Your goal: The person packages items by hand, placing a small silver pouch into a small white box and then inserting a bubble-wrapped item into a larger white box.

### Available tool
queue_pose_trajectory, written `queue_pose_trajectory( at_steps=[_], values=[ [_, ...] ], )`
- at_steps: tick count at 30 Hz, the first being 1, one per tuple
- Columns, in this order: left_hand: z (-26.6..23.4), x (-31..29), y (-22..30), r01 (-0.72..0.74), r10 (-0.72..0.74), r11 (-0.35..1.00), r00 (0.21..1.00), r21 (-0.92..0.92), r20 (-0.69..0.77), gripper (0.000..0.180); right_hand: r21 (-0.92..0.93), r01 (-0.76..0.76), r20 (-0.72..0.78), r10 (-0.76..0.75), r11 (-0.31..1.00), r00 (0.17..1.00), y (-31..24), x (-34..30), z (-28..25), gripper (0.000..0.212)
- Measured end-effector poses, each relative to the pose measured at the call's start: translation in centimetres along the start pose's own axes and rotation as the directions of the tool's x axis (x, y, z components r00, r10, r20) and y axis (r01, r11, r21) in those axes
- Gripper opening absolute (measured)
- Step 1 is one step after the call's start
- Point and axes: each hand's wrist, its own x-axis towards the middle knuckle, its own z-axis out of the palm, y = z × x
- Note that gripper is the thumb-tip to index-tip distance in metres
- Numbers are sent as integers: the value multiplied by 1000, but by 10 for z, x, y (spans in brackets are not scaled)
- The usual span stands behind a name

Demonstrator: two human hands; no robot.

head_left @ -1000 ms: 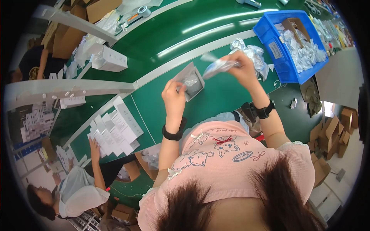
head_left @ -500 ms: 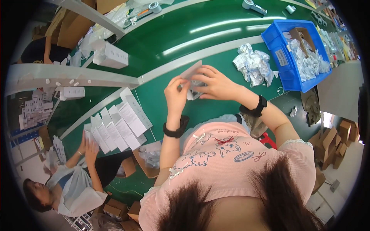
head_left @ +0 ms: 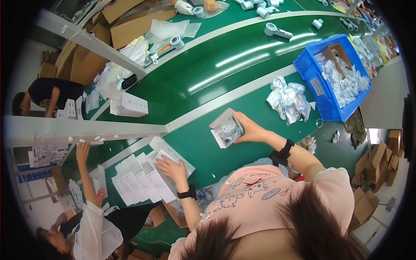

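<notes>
At the left, a co-worker's raised hand (head_left: 83,152) is apart from the overlapping white papers (head_left: 138,178) fanned on the green table (head_left: 190,142). The person's left hand (head_left: 172,168) rests on the row's right end, fingers spread; whether they pinch 1 paper cannot be told. The right hand's (head_left: 250,130) fingers grip an open white box (head_left: 219,139), with a clear-wrapped item (head_left: 228,128) inside. The step appears to be picking up a paper; the next move calls for separating 1 while holding the box steady. Farther right are crumpled silvery pouches (head_left: 286,99), then a blue bin (head_left: 308,71).
</notes>
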Motion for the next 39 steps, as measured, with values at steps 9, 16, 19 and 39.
queue_pose_trajectory(
  at_steps=[9,16,19,39],
  values=[
    [-29,-64,65,-120,162,971,966,-207,200,75,244,-37,-235,96,969,967,26,108,-26,106],
    [-19,-36,57,-96,147,926,983,-366,112,77,38,71,-391,-50,997,919,31,217,-14,104],
    [-4,-1,52,115,26,739,980,-664,200,74,-37,77,-405,-85,996,911,51,222,-4,102],
    [-57,0,162,-241,386,427,920,-872,-65,62,451,-266,153,220,852,963,0,13,34,95]
  ],
)
